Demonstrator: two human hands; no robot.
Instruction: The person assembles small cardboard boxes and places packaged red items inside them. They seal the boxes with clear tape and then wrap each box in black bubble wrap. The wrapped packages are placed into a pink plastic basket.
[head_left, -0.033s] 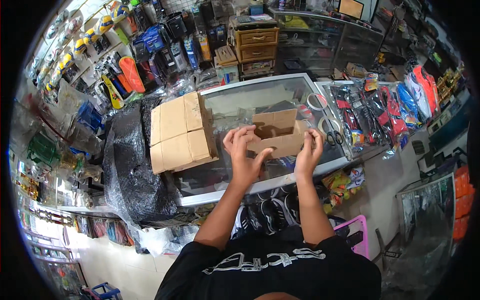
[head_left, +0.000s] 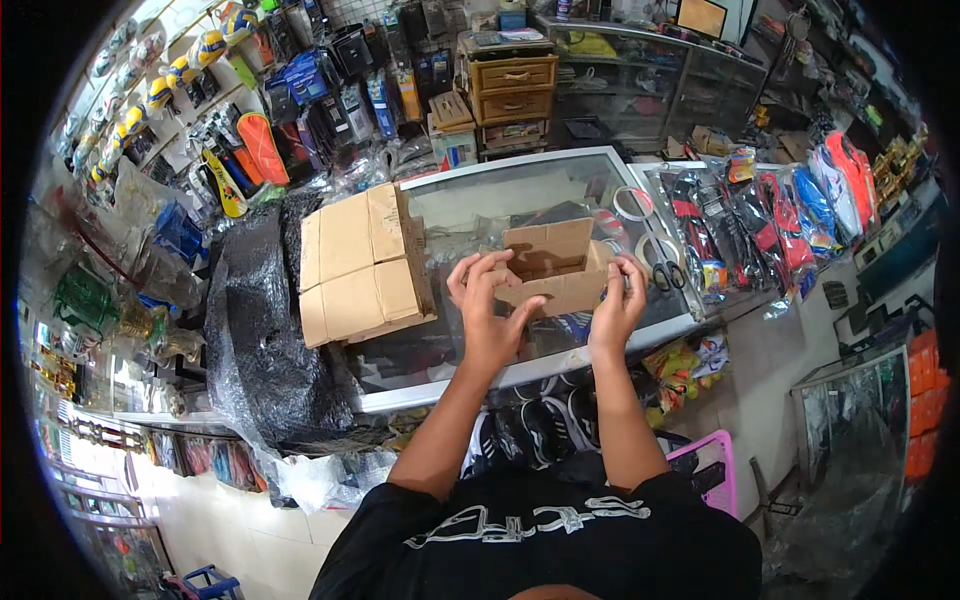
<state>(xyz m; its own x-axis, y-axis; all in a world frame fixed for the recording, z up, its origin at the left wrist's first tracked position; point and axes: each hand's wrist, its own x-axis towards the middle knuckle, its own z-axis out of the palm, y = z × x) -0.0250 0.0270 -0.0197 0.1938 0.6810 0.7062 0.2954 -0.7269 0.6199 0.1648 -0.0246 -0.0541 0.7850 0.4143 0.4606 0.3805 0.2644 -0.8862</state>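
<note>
Between my hands, above the glass counter [head_left: 470,180], is a small brown cardboard box [head_left: 560,293] with its top open and one flap [head_left: 550,243] standing up at the far side. My left hand [head_left: 488,302] grips the box's left end, thumb on the near wall and fingers curled at the corner. At the right end, my right hand [head_left: 618,305] holds the box with its fingers bent over the edge. To the left, a stack of flattened cardboard boxes [head_left: 362,265] lies on the counter.
Right of the box lie scissors [head_left: 668,275] and rolls of tape [head_left: 632,203]. Black bubble wrap [head_left: 265,320] covers the counter's left end. Bagged gloves [head_left: 745,215] lie at the right. Below the front edge are shoes [head_left: 545,430] and a pink basket [head_left: 728,470].
</note>
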